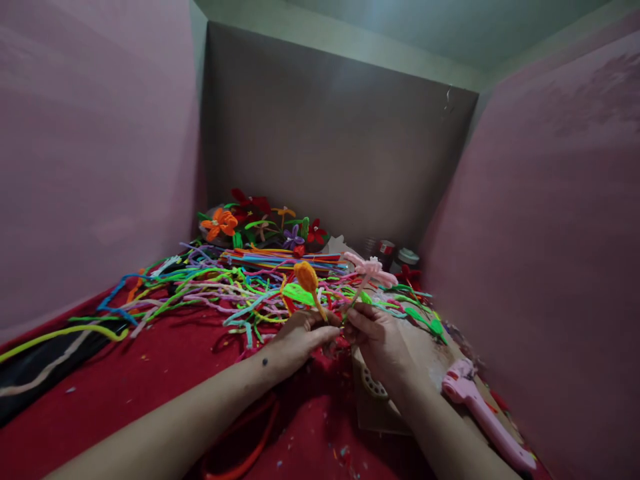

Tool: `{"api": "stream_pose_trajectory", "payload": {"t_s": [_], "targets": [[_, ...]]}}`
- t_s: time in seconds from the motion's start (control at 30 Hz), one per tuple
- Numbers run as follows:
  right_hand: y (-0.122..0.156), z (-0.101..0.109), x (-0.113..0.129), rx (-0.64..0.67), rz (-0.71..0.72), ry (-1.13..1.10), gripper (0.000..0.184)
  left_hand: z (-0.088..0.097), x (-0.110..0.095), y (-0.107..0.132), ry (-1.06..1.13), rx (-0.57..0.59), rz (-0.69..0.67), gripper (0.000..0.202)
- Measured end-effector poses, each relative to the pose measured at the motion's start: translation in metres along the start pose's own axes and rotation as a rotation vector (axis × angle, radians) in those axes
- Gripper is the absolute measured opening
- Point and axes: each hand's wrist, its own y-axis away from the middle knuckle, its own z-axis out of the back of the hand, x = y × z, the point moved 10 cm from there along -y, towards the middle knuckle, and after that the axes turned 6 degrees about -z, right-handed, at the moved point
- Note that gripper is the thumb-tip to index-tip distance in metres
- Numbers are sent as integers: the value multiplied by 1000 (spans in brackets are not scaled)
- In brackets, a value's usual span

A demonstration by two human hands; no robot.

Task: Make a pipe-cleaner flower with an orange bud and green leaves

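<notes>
My left hand is closed, thumb and fingers pinching the stem of an orange pipe-cleaner bud that stands upright above it. Close beside it, my right hand pinches the thin stem of a pink pipe-cleaner flower, which leans up to the right. The fingertips of both hands almost meet, and the lower stem ends are hidden among them. A bright green pipe-cleaner leaf shows just behind the orange bud; whether it is joined to that stem I cannot tell.
Loose coloured pipe cleaners spread across the red cloth. Finished flowers and a bundle of straight pipe cleaners lie at the back. On the right, a pink glue gun rests by cardboard. Walls enclose three sides.
</notes>
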Motion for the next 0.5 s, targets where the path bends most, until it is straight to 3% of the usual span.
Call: {"api": "stream_pose_trajectory", "payload": {"t_s": [0.2,0.3,0.5], "targets": [[1,7,3,-2,50,170,10,21,-1,-3,-47,-169,-79,14],[-1,13,0,-35,61,229,10,24,-7,0,-69,-203,-147,11],[2,11,3,-12,132,334,10,22,-7,2,86,-199,-118,10]]}}
